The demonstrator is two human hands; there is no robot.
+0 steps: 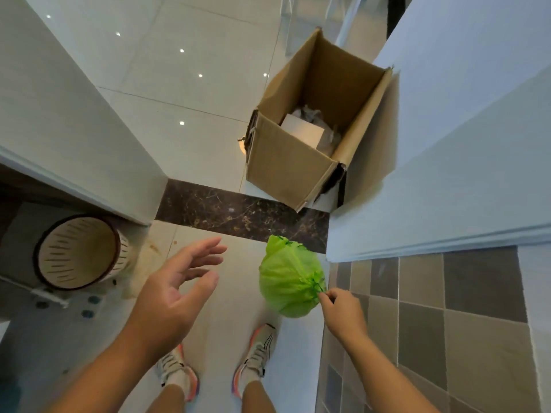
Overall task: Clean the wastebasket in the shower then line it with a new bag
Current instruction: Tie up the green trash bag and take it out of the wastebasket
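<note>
Tiled floor (190, 93): right hand (343, 308) pinches tied green bag (287, 278); left hand (176, 290) spread; no writing legible.

A bright lime-green tied plastic bag (287, 278) hangs near right. At the left stands a cream round plastic wastebasket (79, 251) with a dark brown rim and rows of thin dark slits down its inner wall. Far right is a plain tan brown cardboard box (286, 162), with white and grey paper (310, 129) inside. The floor (179, 84) is pale glossy off-white tile, crossed by a dark brown marble threshold strip (238, 210) veined in gold. The near right wall tiles (432, 308) are a patchwork of grey and taupe squares. The shoes (256, 356) are white with orange-pink soles and black stripes.
</note>
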